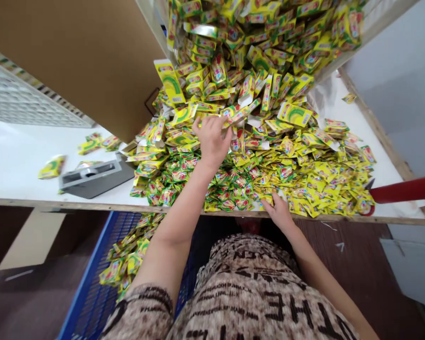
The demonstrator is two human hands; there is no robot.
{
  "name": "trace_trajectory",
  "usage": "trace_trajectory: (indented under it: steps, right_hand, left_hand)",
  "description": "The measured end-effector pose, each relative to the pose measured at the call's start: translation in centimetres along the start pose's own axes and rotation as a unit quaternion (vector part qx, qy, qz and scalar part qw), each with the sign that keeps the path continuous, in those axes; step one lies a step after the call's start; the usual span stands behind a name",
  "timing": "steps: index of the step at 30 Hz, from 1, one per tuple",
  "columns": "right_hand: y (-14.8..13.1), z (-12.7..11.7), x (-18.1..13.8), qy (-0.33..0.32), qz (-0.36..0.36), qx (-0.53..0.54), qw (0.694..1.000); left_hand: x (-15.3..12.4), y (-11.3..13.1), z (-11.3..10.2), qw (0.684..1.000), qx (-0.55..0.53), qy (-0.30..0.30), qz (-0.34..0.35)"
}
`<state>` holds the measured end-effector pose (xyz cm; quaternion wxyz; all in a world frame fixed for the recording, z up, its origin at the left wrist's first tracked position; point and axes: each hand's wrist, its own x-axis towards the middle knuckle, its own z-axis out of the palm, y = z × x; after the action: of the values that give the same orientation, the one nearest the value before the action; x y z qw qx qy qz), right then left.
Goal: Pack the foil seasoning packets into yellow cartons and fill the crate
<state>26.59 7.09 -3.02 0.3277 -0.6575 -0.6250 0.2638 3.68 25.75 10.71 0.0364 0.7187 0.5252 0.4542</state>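
My left hand [212,139] reaches into the heap of small yellow-and-green cartons [217,94]. Its fingers are bent and spread, the thumb apart, touching cartons near a long narrow one [242,112]. Close to the table's front edge, my right hand [280,212] is at the yellow sachets [315,189], thumb and forefinger curled round something small and yellow that I cannot make out. Green-and-red sachets [230,189] lie between both hands. Several cartons have white flaps standing open.
A tipped clear bin [354,52] spills cartons from behind. A large brown cardboard box [74,56] stands at the left, beside a grey tape dispenser [97,177]. A red handle [407,189] juts in at the right. Below, a blue crate [88,283] holds more cartons.
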Motion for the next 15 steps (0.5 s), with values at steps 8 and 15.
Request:
trace_trajectory:
  steps: [8, 15]
  right_hand:
    - [-3.2, -3.5, 0.7, 0.054, 0.102, 0.291, 0.950]
    - [-7.1, -3.7, -2.2, -0.089, -0.112, 0.132, 0.981]
  left_hand:
    - [-9.2, 3.6, -5.1, 0.853, -0.318, -0.390, -0.140]
    - [-19.7, 5.8, -2.2, 0.673, -0.508, -0.387, -0.374]
